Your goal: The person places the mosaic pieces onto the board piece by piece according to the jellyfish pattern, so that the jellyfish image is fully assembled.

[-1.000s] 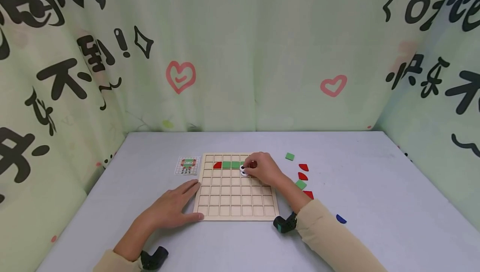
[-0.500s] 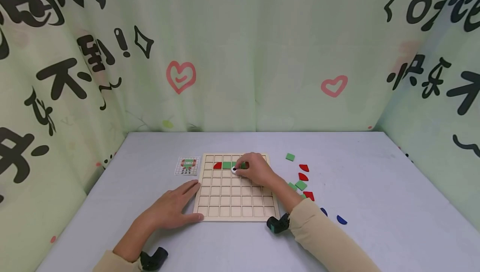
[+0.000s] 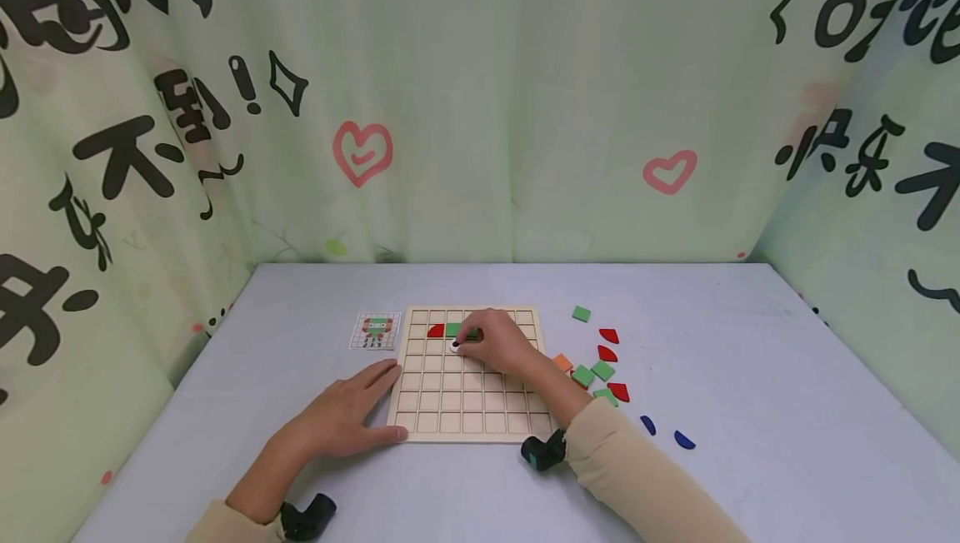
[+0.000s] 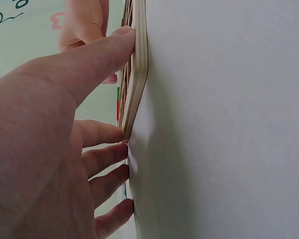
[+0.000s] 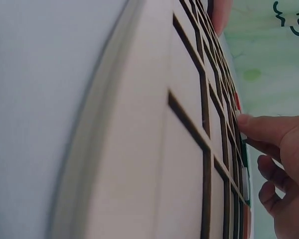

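Note:
A wooden grid board (image 3: 472,401) lies on the table. My left hand (image 3: 345,414) rests at its left side, fingers spread along the edge and thumb on the near left corner, as the left wrist view confirms. My right hand (image 3: 498,347) pinches a small white piece with a black spot (image 3: 454,346) between thumb and forefinger, close over the board's third row. Just behind it, a red quarter-round piece (image 3: 436,331) and green square tiles (image 3: 452,330) sit in the second row, partly hidden by the hand. In the right wrist view another whitish piece (image 5: 245,184) shows beneath the curled fingers.
A printed pattern card (image 3: 375,331) lies left of the board. To the right are loose green squares (image 3: 581,313), red pieces (image 3: 608,335), an orange piece (image 3: 562,362) and blue half-rounds (image 3: 684,440). A patterned curtain (image 3: 510,110) encloses the table.
My right hand has moved left across the board with the white piece, uncovering the orange piece and more loose pieces at the right. The left hand stays in place.

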`<state>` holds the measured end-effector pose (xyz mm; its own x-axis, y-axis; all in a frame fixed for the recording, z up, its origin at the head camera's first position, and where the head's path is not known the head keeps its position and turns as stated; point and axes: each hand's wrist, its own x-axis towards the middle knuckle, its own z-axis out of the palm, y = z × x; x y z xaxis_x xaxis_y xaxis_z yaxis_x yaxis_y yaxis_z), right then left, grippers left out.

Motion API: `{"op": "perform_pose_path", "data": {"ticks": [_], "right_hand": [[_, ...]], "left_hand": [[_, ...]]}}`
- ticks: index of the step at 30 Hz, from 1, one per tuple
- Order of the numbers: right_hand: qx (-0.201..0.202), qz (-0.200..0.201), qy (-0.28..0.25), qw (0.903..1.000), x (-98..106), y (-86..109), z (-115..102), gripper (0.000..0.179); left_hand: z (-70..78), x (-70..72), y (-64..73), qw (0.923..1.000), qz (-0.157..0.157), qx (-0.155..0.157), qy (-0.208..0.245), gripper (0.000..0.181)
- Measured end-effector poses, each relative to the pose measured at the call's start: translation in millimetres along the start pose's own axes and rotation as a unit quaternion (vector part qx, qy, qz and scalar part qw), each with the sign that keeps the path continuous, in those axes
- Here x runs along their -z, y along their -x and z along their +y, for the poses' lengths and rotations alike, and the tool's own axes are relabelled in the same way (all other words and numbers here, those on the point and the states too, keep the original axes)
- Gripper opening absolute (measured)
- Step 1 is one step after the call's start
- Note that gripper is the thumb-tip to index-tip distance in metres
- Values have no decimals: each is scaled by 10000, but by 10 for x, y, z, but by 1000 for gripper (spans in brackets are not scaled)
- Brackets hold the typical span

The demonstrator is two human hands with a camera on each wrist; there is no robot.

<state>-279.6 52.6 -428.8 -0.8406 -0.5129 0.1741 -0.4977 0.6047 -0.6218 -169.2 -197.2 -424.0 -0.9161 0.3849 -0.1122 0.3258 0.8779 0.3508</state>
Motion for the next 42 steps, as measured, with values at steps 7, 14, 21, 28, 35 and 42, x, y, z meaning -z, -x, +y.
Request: {"op": "perform_pose_path", "data": {"ticks": [7, 14, 21, 28, 35, 42], "right_hand": [[96, 55, -30, 9999, -43, -10, -18, 4], [11, 17, 30, 10000, -35, 1, -45, 8], [18, -69, 25, 10000, -16, 28, -25, 3], [-161, 33, -40, 9999, 45, 93, 12, 5], [-400, 265, -80, 9988, 159, 190, 85, 6], [-665, 304, -105, 9973, 266, 286, 162, 9]], "left_hand": [[18, 7, 4, 10000, -51, 15, 35, 89], [43, 18, 14, 10000, -56, 30, 50, 89], [46, 13, 12, 10000, -30, 11, 44, 89], [38, 7, 7, 10000, -35, 74, 11, 89], [29, 3, 5, 10000, 25, 9, -37, 90], [37, 1, -1, 9999, -7, 104, -57, 90]]}}
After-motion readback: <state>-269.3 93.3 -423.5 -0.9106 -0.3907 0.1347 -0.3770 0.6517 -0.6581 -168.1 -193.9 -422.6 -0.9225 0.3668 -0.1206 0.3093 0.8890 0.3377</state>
